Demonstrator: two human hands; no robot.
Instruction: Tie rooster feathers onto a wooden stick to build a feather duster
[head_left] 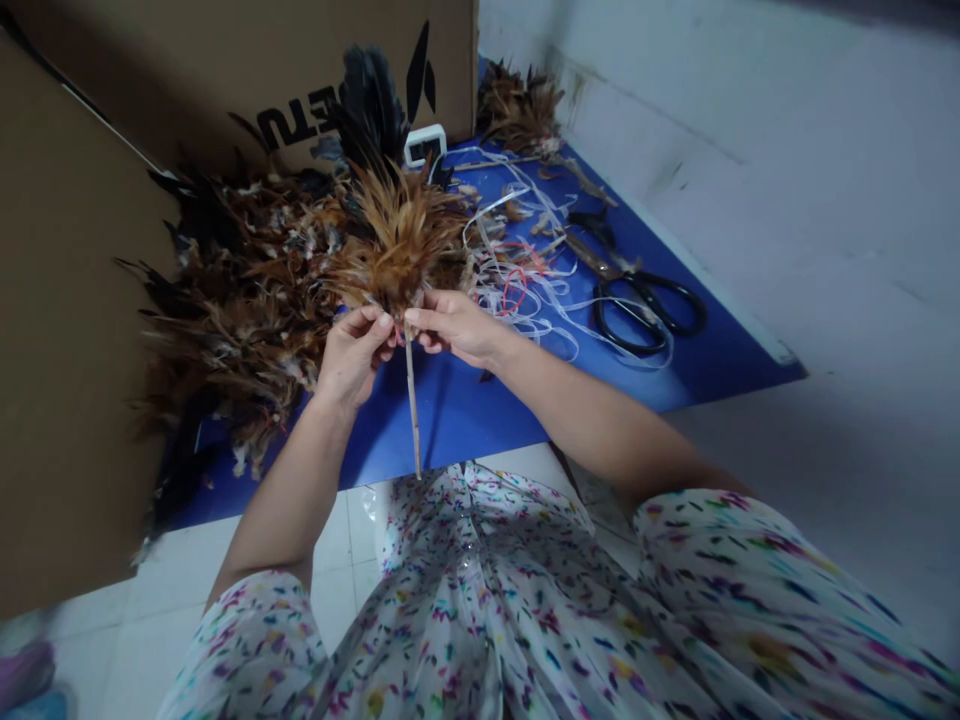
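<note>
A bunch of brown feathers point(401, 235) with tall black feathers point(373, 105) at its top stands on a thin stick point(413, 405) in front of me. My right hand point(454, 325) pinches the stick where the feathers begin, thumb across the front. Close beside it on the left, my left hand point(356, 345) has thumb and fingertips pressed together at the base of the bunch. A bit of red or pink string shows by the left fingertips; whether they grip it or the feathers is hidden.
Loose feathers point(255, 270) are heaped at left against a cardboard box point(67, 330). On the blue tabletop point(487, 410) lie tangled white ribbon point(536, 300) and black-handled scissors point(645, 305). A small white digital device point(425, 145) and another feather bundle point(521, 105) are behind, near the wall.
</note>
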